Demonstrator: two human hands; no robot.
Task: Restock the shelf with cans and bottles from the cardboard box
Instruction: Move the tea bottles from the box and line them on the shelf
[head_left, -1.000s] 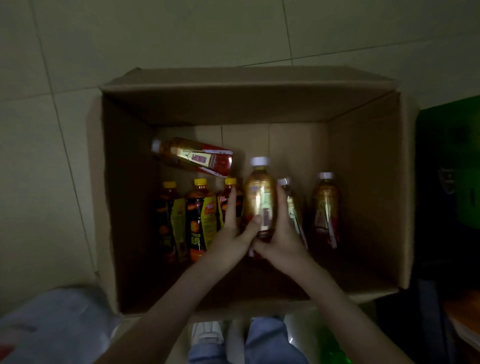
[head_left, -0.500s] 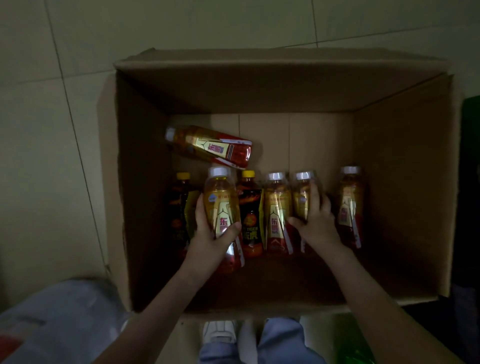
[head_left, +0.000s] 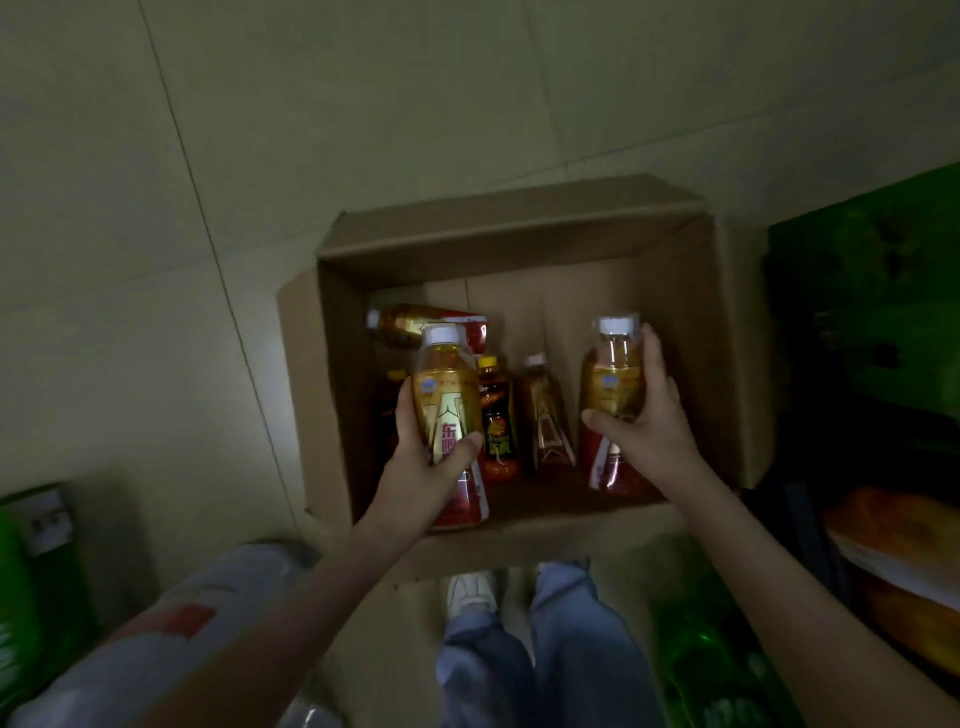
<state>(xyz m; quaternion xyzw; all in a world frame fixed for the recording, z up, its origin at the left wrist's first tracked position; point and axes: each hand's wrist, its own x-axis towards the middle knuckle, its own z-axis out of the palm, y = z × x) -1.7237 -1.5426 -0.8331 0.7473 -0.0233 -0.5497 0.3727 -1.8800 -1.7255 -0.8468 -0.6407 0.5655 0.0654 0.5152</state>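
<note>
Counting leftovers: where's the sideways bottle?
Head view: the amber red-labelled bottle lies at the brown cardboard box's far left, behind the yellow-labelled bottle in the left hand.

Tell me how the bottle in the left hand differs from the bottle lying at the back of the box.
The left-hand bottle stands upright, cap up; the lying bottle is on its side, cap pointing left. The left hand grips the left-hand bottle, while no hand touches the lying bottle, which rests inside the cardboard box. Both have white caps, amber drink and gold-and-red labels.
</note>
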